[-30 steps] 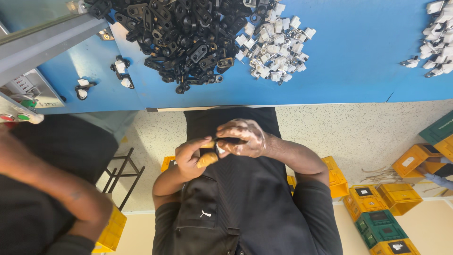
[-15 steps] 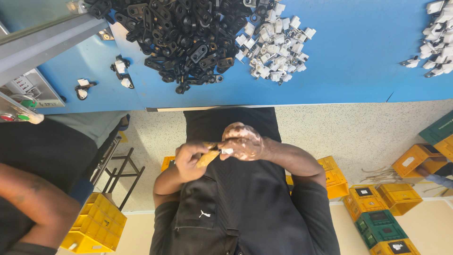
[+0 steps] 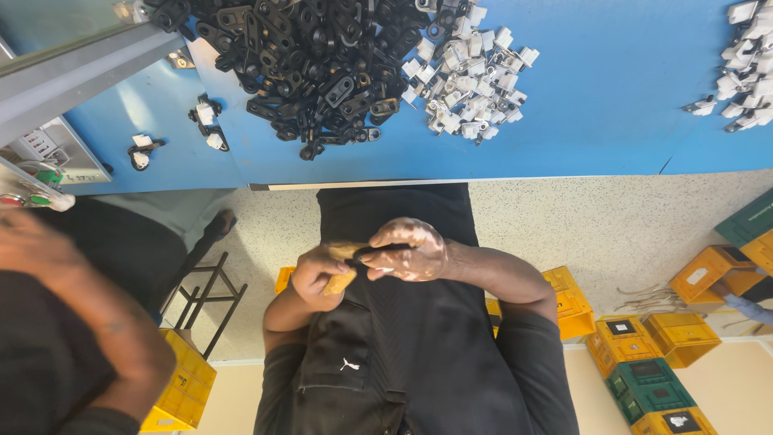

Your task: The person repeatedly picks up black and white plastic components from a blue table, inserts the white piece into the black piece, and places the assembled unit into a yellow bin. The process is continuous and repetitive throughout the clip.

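My two hands meet over my lap, just below the edge of the blue table (image 3: 612, 121). My left hand (image 3: 316, 276) is closed around a short tan tool handle (image 3: 341, 281). My right hand (image 3: 412, 253) grips a small black plastic part (image 3: 377, 250) and holds it against the tool's tip. On the table above lie a big heap of black plastic parts (image 3: 314, 64) and, to its right, a smaller heap of white clips (image 3: 471, 76).
A second pile of white clips (image 3: 745, 80) lies at the table's far right. A few assembled pieces (image 3: 205, 121) sit at the left near a grey machine (image 3: 48, 153). A co-worker's arm (image 3: 88, 322) fills the lower left. Yellow and green crates (image 3: 644, 362) stand on the floor.
My hands stay together and have shifted only slightly over my lap. The co-worker's arm at the left has swung up and in, covering more of the yellow crate.
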